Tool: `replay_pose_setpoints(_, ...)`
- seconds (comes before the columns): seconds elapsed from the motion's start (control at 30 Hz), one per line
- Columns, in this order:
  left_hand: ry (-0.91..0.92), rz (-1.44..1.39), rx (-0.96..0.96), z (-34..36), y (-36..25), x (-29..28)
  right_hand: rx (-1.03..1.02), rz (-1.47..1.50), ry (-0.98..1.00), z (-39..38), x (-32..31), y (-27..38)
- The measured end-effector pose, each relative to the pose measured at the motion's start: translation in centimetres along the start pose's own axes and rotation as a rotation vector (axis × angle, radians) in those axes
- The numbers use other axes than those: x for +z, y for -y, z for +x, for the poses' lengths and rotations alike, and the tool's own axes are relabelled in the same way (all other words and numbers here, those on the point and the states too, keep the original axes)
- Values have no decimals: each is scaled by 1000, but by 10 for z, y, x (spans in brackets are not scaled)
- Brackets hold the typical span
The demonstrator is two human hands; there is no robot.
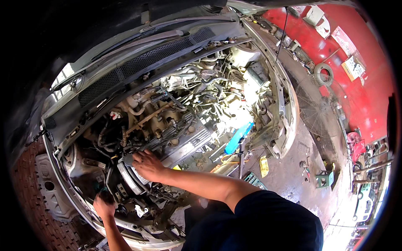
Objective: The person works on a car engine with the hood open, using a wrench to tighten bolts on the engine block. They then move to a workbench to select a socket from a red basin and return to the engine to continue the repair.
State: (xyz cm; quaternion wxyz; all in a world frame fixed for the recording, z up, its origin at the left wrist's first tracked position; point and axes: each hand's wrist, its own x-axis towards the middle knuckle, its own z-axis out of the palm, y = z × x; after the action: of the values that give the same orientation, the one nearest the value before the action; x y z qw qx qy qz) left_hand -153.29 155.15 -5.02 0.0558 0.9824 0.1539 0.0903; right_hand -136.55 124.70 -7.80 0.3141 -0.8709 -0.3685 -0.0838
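A car's engine bay lies before me with the hood up. My right hand rests on the left end of the engine, fingers laid over the edge beside the silver ribbed valve cover. Below the fingers is a curved, light metal cover. Down at the near left of the bay, my left hand is closed, with something dark and greenish at its fingertips that I cannot make out. Hoses and brackets surround it. A crumpled white rag lies just right of that hand.
A blue work light on a stand shines into the bay's right side. On the floor are a green socket set, a yellow packet and a green stool. A large fan stands by the red wall.
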Motion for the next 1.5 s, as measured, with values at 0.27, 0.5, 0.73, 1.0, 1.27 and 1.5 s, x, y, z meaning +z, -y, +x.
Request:
replay_pose_setpoints(0.27, -24, -1, -9, -5, 8, 2, -9, 36, 181, 1, -5, 3)
replay_pose_setpoints(0.5, -10, 52, 32, -1, -4, -7, -30, -64, 242, 3, -8, 1)
replay_pose_setpoints(0.73, -14, 75, 87, 3, -6, -7, -75, -4, 206, 1, -12, 1)
replay_pose_setpoints(1.0, 28, 27, 62, 9, -19, -17, -149, -10, 133, 2, -10, -1)
replay_pose_setpoints(1.27, -2, 16, 90, 8, -25, -23, -107, 95, -38, 2, -4, 1)
replay_pose_setpoints(1.5, -1, 15, 58, 7, -29, -26, -102, 130, 4, 1, -6, 0)
